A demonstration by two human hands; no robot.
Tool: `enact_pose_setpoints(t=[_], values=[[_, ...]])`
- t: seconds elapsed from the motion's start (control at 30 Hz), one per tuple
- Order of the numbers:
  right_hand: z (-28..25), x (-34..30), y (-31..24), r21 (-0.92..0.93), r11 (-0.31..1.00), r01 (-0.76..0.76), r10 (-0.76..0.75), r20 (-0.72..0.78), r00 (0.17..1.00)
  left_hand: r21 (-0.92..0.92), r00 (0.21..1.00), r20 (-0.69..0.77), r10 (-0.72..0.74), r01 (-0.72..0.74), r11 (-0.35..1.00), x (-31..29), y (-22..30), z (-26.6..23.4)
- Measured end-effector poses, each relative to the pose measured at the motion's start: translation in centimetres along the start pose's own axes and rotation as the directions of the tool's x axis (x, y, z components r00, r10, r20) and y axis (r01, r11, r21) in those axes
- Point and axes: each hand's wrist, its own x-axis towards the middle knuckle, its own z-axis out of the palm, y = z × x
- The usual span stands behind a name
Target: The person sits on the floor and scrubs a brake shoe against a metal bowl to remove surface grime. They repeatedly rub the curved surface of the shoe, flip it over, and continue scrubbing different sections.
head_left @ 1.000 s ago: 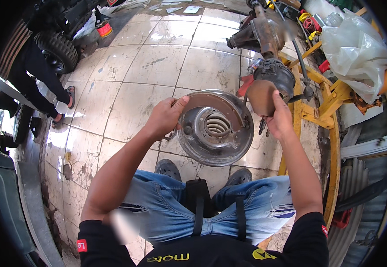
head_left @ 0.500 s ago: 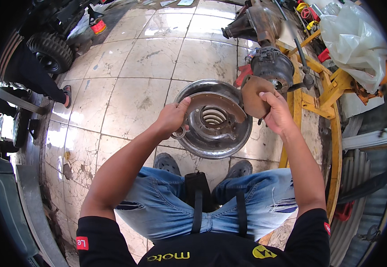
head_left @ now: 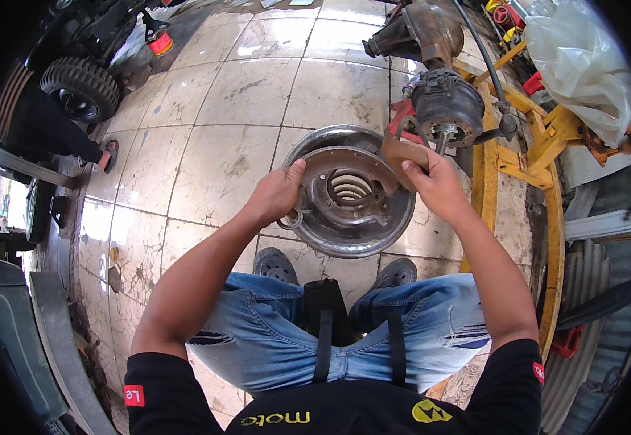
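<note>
My left hand is closed on one end of a curved brown brake shoe with small holes along its face. A metal ring-shaped piece shows under those fingers; whether it belongs to the shoe I cannot tell. My right hand grips a second brown curved piece, apparently another brake shoe, tilted edge-on. Its lower end lies close to the far end of the first shoe; contact is unclear. Beneath both stands a round, dish-shaped metal wheel rim, with a pale coil in its central opening.
A rusty axle assembly with a black drum-shaped end rests by a yellow metal frame at the right. Plastic sheeting hangs over the frame. Far left, another person's sandalled foot stands near a knobbly tyre.
My right hand has brought its brown piece left and turned it from broad face to nearly edge-on. My left hand stays almost in place on its brake shoe.
</note>
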Motion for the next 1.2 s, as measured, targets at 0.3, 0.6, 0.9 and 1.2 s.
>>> enact_pose_setpoints(t=[0.3,0.6,0.9,1.2], values=[[-0.5,0.3,-0.1,0.015,0.993,0.119,-0.117,-0.09,0.989,-0.051,0.993,-0.096,-0.075,0.07,0.996,-1.1,-1.8,0.5],[1.7,0.2,1.0,-0.221,0.97,0.1,-0.1,0.01,0.995,0.688,0.997,0.076,-0.029,-0.031,0.725,-3.4,1.1,0.9],[6.0,1.7,1.9,-0.563,0.646,0.516,-0.508,0.188,0.841,0.707,0.979,0.147,-0.139,-0.006,0.707,-2.9,1.9,-0.1],[8.6,2.9,3.7,-0.748,0.396,0.532,-0.415,0.371,0.831,0.299,0.974,0.227,-0.002,-0.068,0.952,-0.3,-0.4,-4.0]])
